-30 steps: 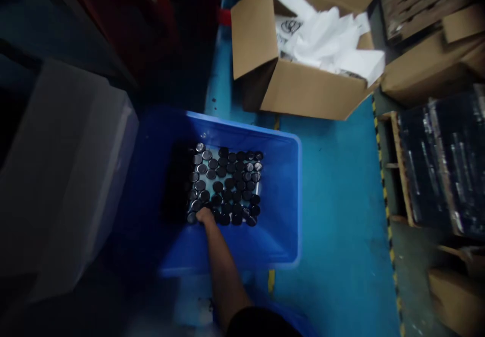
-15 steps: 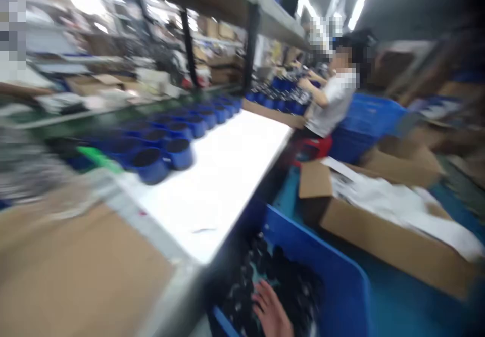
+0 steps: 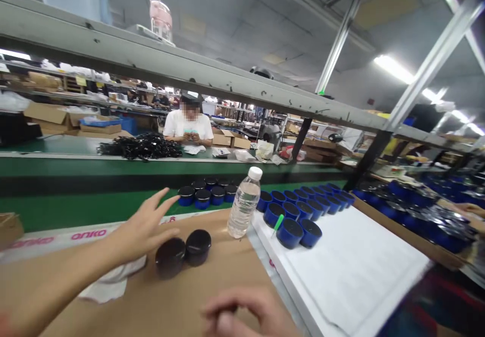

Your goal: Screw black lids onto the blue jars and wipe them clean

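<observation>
My left hand is open with fingers spread, over the back edge of the cardboard sheet. Just below its thumb stands a dark, glossy-topped round cylinder, and beside that a second dark cylinder. A crumpled white cloth lies under my left forearm. My right hand is low in the view over the cardboard, its fingers curled together; what they hold, if anything, is hidden. Blue cylinders with dark tops stand in rows on a white board to the right.
A clear water bottle stands between cardboard and board. More black-topped blue cylinders sit behind on the green surface. A shelf beam crosses overhead. A person sits opposite behind black strips; a box of blue parts stands right.
The view has swung left from the blue bin of black parts to the cardboard. One hand was over that bin; now both hands are above the cardboard, and the bin is out of view.
</observation>
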The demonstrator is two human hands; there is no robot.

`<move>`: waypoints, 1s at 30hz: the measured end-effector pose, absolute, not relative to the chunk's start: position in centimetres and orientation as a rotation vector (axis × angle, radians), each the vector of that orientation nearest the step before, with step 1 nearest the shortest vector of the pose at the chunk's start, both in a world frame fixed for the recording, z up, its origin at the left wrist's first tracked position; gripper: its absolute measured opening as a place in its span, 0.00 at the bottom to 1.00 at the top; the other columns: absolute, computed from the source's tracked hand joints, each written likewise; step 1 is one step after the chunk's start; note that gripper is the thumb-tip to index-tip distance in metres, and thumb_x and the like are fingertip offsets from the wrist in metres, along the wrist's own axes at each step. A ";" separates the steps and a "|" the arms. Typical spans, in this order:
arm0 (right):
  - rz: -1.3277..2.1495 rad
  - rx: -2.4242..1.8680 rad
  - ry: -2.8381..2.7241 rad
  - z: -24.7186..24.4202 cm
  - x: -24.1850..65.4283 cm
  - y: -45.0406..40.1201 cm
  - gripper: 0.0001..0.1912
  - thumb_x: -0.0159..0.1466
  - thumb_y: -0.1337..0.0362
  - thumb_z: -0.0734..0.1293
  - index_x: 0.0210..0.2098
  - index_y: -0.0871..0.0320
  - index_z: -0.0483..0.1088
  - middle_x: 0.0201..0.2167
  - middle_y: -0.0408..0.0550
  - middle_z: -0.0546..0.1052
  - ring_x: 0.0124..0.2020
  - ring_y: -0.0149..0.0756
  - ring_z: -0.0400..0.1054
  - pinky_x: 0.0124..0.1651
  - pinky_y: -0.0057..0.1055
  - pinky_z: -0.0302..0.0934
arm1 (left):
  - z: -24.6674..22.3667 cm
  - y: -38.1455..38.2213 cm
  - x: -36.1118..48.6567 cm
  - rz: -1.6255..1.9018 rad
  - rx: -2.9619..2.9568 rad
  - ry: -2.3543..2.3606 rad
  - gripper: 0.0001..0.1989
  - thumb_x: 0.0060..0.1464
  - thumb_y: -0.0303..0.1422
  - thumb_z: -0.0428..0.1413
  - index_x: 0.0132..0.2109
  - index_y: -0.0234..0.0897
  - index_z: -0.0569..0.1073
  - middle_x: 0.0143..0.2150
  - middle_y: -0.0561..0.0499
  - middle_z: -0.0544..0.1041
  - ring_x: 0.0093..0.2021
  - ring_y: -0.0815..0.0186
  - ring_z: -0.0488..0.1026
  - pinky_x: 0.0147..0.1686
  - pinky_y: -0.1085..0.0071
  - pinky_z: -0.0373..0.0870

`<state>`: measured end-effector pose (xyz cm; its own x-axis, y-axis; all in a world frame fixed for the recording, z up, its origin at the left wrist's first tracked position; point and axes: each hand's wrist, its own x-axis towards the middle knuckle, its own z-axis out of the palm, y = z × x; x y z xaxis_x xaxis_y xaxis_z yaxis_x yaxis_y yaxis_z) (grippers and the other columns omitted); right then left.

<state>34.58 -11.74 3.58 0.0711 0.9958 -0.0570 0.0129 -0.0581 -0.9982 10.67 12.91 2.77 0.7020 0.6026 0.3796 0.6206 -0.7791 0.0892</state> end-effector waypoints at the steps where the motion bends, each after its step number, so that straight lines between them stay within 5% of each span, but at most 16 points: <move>1: 1.023 -1.295 -1.312 4.7 33.6 -10.3 0.17 0.63 0.47 0.72 0.44 0.51 0.82 0.37 0.48 0.85 0.38 0.38 0.78 0.48 0.35 0.70 | 2.9 14.8 12.9 -0.554 -2.860 -1.013 0.37 0.61 0.43 0.61 0.71 0.37 0.56 0.75 0.35 0.51 0.72 0.40 0.54 0.65 0.40 0.64; 4: 0.761 -1.362 -1.503 6.6 32.1 -6.6 0.17 0.69 0.53 0.64 0.46 0.55 0.80 0.39 0.49 0.84 0.36 0.36 0.76 0.41 0.32 0.70 | 3.0 19.8 18.8 -0.344 -2.896 -0.867 0.41 0.57 0.40 0.65 0.72 0.39 0.56 0.77 0.37 0.48 0.74 0.39 0.49 0.68 0.37 0.57; 8: 0.560 -1.475 -1.635 5.6 32.5 -3.0 0.15 0.68 0.58 0.67 0.51 0.59 0.76 0.48 0.52 0.79 0.49 0.42 0.72 0.55 0.42 0.66 | 1.8 22.9 22.0 -0.207 -2.894 -0.779 0.38 0.59 0.45 0.63 0.71 0.43 0.59 0.76 0.39 0.52 0.72 0.39 0.53 0.66 0.34 0.59; 13: 0.438 -1.488 -2.026 2.2 32.2 1.0 0.41 0.56 0.42 0.76 0.62 0.55 0.69 0.62 0.58 0.70 0.63 0.57 0.64 0.64 0.55 0.60 | -0.8 23.1 21.8 -0.311 -2.803 -0.842 0.30 0.64 0.44 0.58 0.69 0.41 0.63 0.72 0.40 0.59 0.70 0.44 0.60 0.64 0.38 0.64; 20: 0.219 -1.538 -2.298 -1.0 30.8 4.5 0.46 0.47 0.30 0.74 0.56 0.52 0.73 0.47 0.53 0.80 0.49 0.55 0.73 0.57 0.50 0.65 | -0.8 22.5 21.1 -0.316 -2.731 -0.964 0.30 0.63 0.45 0.59 0.66 0.38 0.65 0.67 0.39 0.66 0.59 0.51 0.72 0.56 0.47 0.73; 30: 0.203 -1.729 -2.106 -0.8 30.2 3.2 0.40 0.46 0.42 0.81 0.51 0.59 0.76 0.45 0.59 0.82 0.48 0.60 0.74 0.56 0.54 0.64 | 4.2 19.1 14.8 -0.382 -2.550 -1.276 0.26 0.64 0.47 0.58 0.62 0.36 0.68 0.54 0.43 0.76 0.53 0.55 0.76 0.52 0.51 0.75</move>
<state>30.23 3.22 -0.78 -0.1500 0.9647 0.2164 0.9055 0.2219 -0.3618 14.79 19.05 4.20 0.5785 0.7380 0.3474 0.8075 -0.5784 -0.1159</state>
